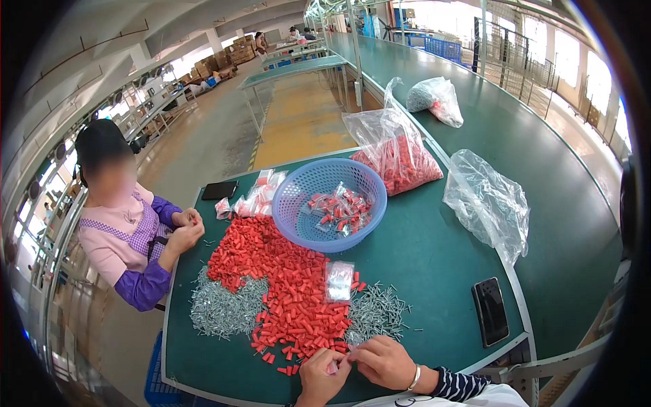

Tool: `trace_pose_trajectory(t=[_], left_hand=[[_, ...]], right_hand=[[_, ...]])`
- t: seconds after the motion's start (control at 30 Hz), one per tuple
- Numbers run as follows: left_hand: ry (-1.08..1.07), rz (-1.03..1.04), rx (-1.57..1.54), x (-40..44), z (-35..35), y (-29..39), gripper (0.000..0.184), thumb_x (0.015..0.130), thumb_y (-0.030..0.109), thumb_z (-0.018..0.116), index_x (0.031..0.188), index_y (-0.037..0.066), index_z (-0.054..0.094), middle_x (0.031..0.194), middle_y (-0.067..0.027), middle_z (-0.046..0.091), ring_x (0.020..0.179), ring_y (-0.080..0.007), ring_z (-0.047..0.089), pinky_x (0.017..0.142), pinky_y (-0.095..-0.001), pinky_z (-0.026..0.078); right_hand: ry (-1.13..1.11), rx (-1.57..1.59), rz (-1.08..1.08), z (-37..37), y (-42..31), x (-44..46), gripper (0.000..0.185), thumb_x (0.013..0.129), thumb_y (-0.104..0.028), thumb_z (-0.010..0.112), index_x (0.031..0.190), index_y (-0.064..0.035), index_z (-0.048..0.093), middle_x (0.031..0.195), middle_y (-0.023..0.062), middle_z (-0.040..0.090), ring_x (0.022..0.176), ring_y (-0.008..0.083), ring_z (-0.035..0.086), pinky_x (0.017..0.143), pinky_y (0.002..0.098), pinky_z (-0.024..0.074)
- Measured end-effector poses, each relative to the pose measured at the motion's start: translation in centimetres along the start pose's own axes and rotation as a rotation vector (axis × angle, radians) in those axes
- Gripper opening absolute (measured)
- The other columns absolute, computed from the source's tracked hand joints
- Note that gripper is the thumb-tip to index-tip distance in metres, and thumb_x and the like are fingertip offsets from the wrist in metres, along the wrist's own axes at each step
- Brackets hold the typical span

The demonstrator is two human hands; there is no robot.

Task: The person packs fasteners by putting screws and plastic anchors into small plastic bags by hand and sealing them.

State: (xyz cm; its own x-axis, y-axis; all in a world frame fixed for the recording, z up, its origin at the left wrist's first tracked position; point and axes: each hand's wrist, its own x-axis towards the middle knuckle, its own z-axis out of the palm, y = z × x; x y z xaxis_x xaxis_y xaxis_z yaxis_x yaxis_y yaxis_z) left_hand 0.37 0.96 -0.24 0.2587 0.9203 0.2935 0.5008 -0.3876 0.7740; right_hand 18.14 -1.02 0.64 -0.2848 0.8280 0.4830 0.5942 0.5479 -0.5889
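My left hand (pixel 322 375) and my right hand (pixel 385 361) meet at the table's front edge, fingers pinched together. A small piece of clear plastic shows at my left fingers and between the two hands; its contents are hard to make out. Just beyond them lies a large heap of red plastic caps (pixel 298 292). A pile of grey screws (pixel 376 313) sits beyond my right hand, and another screw pile (pixel 224 308) lies at the left. A stack of small clear bags (pixel 339 281) rests on the red caps' right side.
A blue basket (pixel 288 227) holds filled packets. Behind it stands a big bag of red caps (pixel 400 163). An empty-looking plastic bag (pixel 488 203) and a phone (pixel 489 312) lie right. A co-worker (pixel 129 224) sits left, hands over the table edge. Packets (pixel 261 193) lie near another phone (pixel 220 190).
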Motion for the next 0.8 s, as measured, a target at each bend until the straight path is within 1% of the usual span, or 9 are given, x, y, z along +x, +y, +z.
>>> trace_pose_trajectory(t=[0.07, 0.17, 0.27, 0.37, 0.47, 0.57, 0.67, 0.77, 0.8], left_hand=[[0.018, 0.014, -0.033, 0.1, -0.1, 0.1, 0.014, 0.085, 0.011, 0.069, 0.077, 0.004, 0.060, 0.070, -0.0141, 0.056, 0.064, -0.0324, 0.058, 0.058, -0.0401, 0.046], [-0.036, 0.050, -0.033, -0.4, 0.1, -0.6, 0.010, 0.083, 0.007, 0.073, 0.085, 0.004, 0.064, 0.076, -0.0116, 0.060, 0.065, -0.0273, 0.060, 0.059, -0.0367, 0.048], [-0.078, -0.015, -0.002, -0.5, -0.2, -0.6, 0.007, 0.076, 0.005, 0.075, 0.082, 0.006, 0.070, 0.069, -0.0089, 0.061, 0.058, -0.0225, 0.061, 0.054, -0.0326, 0.046], [-0.059, 0.116, -0.036, -0.6, 0.1, -1.1, 0.010, 0.076, 0.007, 0.075, 0.086, 0.007, 0.071, 0.069, -0.0084, 0.061, 0.059, -0.0229, 0.061, 0.053, -0.0331, 0.046], [-0.118, 0.041, -0.107, 0.2, -1.3, 1.0, 0.014, 0.076, 0.008, 0.076, 0.089, 0.007, 0.071, 0.071, -0.0083, 0.061, 0.060, -0.0242, 0.062, 0.054, -0.0338, 0.047], [-0.119, 0.091, -0.038, -0.1, -1.1, 0.9, 0.016, 0.075, 0.007, 0.077, 0.090, 0.007, 0.072, 0.072, -0.0084, 0.061, 0.060, -0.0249, 0.062, 0.054, -0.0341, 0.048], [-0.071, 0.154, 0.002, -1.2, -0.3, -1.0, 0.018, 0.074, 0.006, 0.079, 0.090, 0.008, 0.072, 0.072, -0.0082, 0.061, 0.060, -0.0246, 0.062, 0.054, -0.0337, 0.049], [-0.063, 0.156, 0.023, -1.2, -0.4, -1.2, 0.018, 0.073, 0.005, 0.080, 0.089, 0.008, 0.072, 0.071, -0.0079, 0.061, 0.059, -0.0239, 0.061, 0.053, -0.0333, 0.049], [-0.067, 0.165, 0.023, -1.3, -0.4, -1.4, 0.020, 0.073, 0.007, 0.081, 0.091, 0.008, 0.072, 0.072, -0.0078, 0.061, 0.059, -0.0236, 0.061, 0.053, -0.0331, 0.048]], right_hand=[[-0.001, -0.030, -0.029, 0.4, 0.0, -0.3, 0.027, 0.077, -0.011, 0.073, 0.103, -0.0081, 0.065, 0.095, 0.0068, 0.062, 0.084, 0.0261, 0.059, 0.074, 0.0377, 0.0476], [-0.054, -0.068, -0.007, 0.6, 0.1, -0.7, 0.031, 0.078, -0.012, 0.072, 0.108, -0.0081, 0.065, 0.096, 0.0070, 0.061, 0.085, 0.0258, 0.058, 0.075, 0.0378, 0.0470], [-0.258, -0.174, -0.013, -0.6, -0.1, -0.4, 0.030, 0.080, -0.015, 0.071, 0.108, -0.0084, 0.066, 0.095, 0.0073, 0.061, 0.084, 0.0263, 0.057, 0.075, 0.0380, 0.0467], [-0.268, -0.211, -0.045, -0.4, -0.1, -0.8, 0.026, 0.081, -0.018, 0.069, 0.106, -0.0088, 0.067, 0.097, 0.0066, 0.063, 0.087, 0.0259, 0.060, 0.076, 0.0379, 0.0479], [-0.163, -0.072, 0.018, -0.6, 0.1, -0.9, 0.021, 0.081, -0.016, 0.070, 0.101, -0.0089, 0.068, 0.096, 0.0060, 0.067, 0.087, 0.0254, 0.064, 0.075, 0.0369, 0.0497], [-0.100, 0.054, 0.077, -1.4, -0.1, -0.5, 0.016, 0.082, -0.014, 0.072, 0.096, -0.0081, 0.069, 0.093, 0.0051, 0.068, 0.084, 0.0242, 0.066, 0.073, 0.0356, 0.0510], [-0.062, 0.120, 0.037, -0.9, 0.0, -0.5, 0.014, 0.082, -0.015, 0.074, 0.093, -0.0078, 0.069, 0.090, 0.0049, 0.068, 0.081, 0.0236, 0.065, 0.069, 0.0349, 0.0504], [-0.085, 0.043, 0.013, -2.0, -0.2, 0.0, 0.012, 0.083, -0.017, 0.074, 0.091, -0.0086, 0.069, 0.087, 0.0038, 0.067, 0.078, 0.0217, 0.064, 0.068, 0.0345, 0.0493], [-0.101, 0.019, 0.016, -2.1, -0.2, -0.1, 0.013, 0.083, -0.016, 0.074, 0.092, -0.0091, 0.069, 0.088, 0.0033, 0.067, 0.079, 0.0211, 0.064, 0.069, 0.0342, 0.0489]])
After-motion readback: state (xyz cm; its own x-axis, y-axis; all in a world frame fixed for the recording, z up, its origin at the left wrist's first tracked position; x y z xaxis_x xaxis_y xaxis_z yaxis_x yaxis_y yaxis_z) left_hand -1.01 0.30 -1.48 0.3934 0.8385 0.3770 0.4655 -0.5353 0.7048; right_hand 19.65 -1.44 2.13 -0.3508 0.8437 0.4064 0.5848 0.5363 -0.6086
